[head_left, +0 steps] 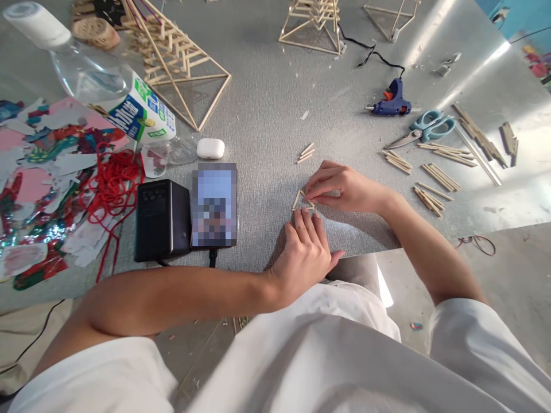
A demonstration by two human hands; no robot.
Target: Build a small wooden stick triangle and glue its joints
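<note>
"Most of your view is what?"

"A grey, finely textured table (258,123), with a slatted frame (172,55) of straight pale sticks at its far left."

"And your grip?"

"My left hand (303,246) lies near, fingers extended close together, thumb out. My right hand (336,185) comes from the right, thumb and fingertips drawn in; whether they pinch a stick, I can't tell."

"Anything smaller?"

"Far right, blue-handled metal scissors (416,135) and a blue plastic glue gun (392,104). Smallest, the thin stick triangle (296,200), on the table at my fingertips: light and stiff, I'd judge, fragile at its corners, best held along the sides."
</note>
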